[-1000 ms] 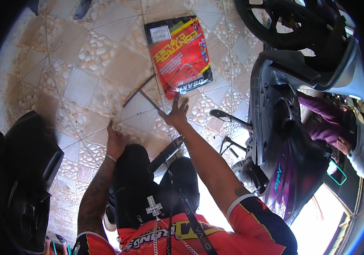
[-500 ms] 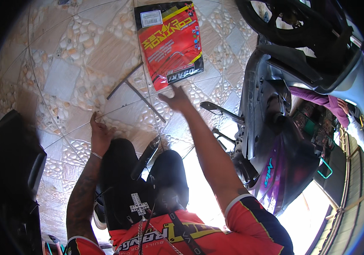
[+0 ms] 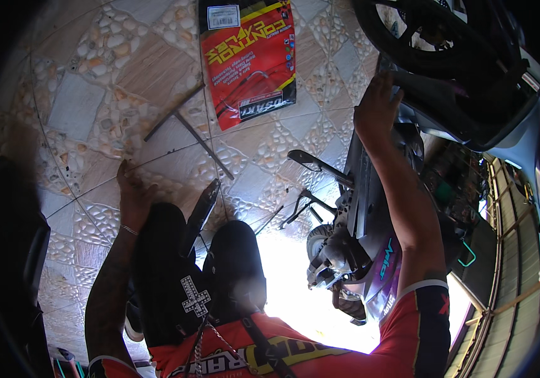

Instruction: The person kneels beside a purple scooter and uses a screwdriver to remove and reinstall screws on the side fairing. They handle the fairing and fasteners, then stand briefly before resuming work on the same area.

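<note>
My left hand (image 3: 134, 184) is at the floor on the left, fingers apart, holding nothing visible. My right hand (image 3: 378, 107) is raised at the right, fingers bent over the edge of the scooter's black front panel (image 3: 440, 107). A red-and-black parts package (image 3: 251, 79) lies at the top center on the tiles. Just below it lies a metal T-handle tool (image 3: 197, 138). A dark elongated object (image 3: 199, 214), which I cannot make out, lies between my knees.
The purple and black scooter (image 3: 383, 271) fills the right side, with its wheel (image 3: 427, 53) at the top and its footrest (image 3: 308, 160) jutting left. A dark molded piece (image 3: 11, 239) stands at the far left. The tiled floor (image 3: 125, 57) has pebble patterns.
My right hand has moved from beside the package and tool up and right to the scooter. The other person at the right is no longer visible.
</note>
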Available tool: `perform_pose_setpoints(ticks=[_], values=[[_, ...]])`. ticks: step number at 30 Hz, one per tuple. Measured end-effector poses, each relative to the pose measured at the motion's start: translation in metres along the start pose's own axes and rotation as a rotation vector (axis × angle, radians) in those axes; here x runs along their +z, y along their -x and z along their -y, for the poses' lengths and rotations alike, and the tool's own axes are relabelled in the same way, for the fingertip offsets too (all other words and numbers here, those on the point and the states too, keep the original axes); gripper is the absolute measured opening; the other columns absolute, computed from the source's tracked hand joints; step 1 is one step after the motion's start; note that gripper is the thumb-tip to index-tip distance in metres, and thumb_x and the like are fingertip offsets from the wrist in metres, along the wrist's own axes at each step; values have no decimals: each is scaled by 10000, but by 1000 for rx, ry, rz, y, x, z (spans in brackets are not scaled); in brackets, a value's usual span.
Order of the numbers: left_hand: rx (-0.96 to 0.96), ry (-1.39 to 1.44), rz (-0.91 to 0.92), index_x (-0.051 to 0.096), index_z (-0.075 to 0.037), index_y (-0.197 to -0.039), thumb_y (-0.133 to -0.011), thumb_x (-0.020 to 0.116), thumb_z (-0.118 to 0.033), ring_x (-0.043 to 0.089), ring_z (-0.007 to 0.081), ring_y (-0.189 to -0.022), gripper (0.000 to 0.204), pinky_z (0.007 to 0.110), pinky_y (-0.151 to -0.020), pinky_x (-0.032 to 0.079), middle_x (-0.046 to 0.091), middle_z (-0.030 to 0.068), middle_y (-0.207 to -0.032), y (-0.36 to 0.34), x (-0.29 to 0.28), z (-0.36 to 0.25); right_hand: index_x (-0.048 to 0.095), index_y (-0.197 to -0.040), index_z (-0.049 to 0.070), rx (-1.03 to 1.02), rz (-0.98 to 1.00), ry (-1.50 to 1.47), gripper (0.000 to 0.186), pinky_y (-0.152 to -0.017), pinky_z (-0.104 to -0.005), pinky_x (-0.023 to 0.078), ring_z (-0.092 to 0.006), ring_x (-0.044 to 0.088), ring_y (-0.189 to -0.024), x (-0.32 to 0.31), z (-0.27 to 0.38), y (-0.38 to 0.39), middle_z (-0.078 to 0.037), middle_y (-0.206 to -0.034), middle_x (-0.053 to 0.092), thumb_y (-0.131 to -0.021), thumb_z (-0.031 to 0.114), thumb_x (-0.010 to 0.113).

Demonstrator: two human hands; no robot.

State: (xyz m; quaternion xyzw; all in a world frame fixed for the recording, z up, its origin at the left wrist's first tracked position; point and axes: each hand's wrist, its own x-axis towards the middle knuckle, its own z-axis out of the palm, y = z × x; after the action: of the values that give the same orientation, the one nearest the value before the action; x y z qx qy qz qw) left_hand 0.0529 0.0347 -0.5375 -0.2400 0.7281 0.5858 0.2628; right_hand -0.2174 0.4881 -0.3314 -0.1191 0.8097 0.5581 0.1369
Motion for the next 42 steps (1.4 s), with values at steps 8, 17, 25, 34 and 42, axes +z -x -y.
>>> perform_pose_setpoints(ticks=[8,17,25,34,42], values=[[31,-81,28,306,-39,-1453,-781,753,-41,503,316,-1173,807,381,-970,483,200,185,-1539,-5,1,0,575,-1329,68,-31,162,-679,649,-1051,-589,363,-391,518,-1259,-44,74,38,-249,-1288,594,-886,541,603],[68,-254,-32,263,-27,-1473,-799,751,-69,483,337,-1258,833,388,-985,486,246,190,-1514,-6,3,-6,692,-1004,35,281,940,-1633,463,-849,-390,536,-318,700,-959,-13,215,273,-162,-975,727,-877,479,665],[87,-278,-61,192,-40,-1499,-791,776,-112,531,340,-1198,920,405,-952,492,404,226,-1402,-6,7,1,239,-1443,-52,1096,1474,-1641,920,-945,-483,503,-450,602,-1116,104,369,403,-330,-1246,564,-802,399,722],[219,-366,-82,165,-31,-1497,-800,777,-112,528,292,-1078,932,377,-915,473,450,193,-1267,-10,7,18,514,-1147,54,605,909,-1637,269,-860,-526,474,-438,602,-1033,84,347,409,-247,-1076,626,-981,264,537],[131,-342,-86,149,6,-1491,-761,805,-115,482,372,-1269,989,407,-1056,422,375,278,-1428,-8,9,12,516,-1344,54,188,58,-1954,364,-818,-355,494,-279,613,-928,13,198,322,-134,-967,588,-988,132,522]])
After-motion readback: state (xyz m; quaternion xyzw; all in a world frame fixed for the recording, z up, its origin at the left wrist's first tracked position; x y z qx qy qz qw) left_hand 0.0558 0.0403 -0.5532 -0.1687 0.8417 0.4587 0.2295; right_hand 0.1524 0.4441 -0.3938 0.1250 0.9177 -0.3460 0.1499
